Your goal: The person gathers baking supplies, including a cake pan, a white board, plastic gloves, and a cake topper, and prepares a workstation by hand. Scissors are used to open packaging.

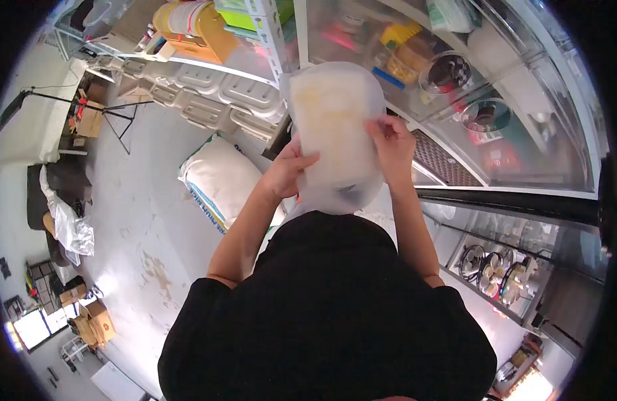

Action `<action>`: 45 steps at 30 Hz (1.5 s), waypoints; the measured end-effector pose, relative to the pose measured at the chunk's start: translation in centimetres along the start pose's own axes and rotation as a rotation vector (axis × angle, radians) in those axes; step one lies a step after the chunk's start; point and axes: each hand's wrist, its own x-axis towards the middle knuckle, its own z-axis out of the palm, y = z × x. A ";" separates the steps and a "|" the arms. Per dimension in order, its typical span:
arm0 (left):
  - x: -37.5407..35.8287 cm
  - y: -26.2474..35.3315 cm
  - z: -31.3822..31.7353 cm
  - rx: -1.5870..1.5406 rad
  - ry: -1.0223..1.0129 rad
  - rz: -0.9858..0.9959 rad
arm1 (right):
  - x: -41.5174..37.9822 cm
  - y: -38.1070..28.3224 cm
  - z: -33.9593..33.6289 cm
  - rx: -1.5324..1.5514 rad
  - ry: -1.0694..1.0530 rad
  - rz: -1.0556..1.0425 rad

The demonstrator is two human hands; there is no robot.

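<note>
I have the translucent plastic package at twelve o'clock from the torso, between both hands. My left hand clamps its eight o'clock edge, thumb across the near face, other fingers mostly hidden behind. My right hand is curled at three o'clock, thumb and fingertips seemingly pinching the edge. I can't make out the pale contents through the cloudy plastic. Beyond, toward eleven o'clock, the left forearm partly covers a white sack.

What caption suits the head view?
Left hand and right hand hold a pale translucent item; white sack on floor.
</note>
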 end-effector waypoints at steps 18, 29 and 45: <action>0.3 -0.1 3.8 -0.136 0.239 0.207 | 0.1 2.2 -4.2 1.094 -0.381 0.598; 1.2 0.5 3.3 -0.088 0.205 0.246 | -0.6 2.5 -3.9 0.926 -0.262 0.512; 4.1 1.1 0.2 -0.157 0.088 0.161 | -0.7 -0.9 -3.5 1.566 -0.305 0.663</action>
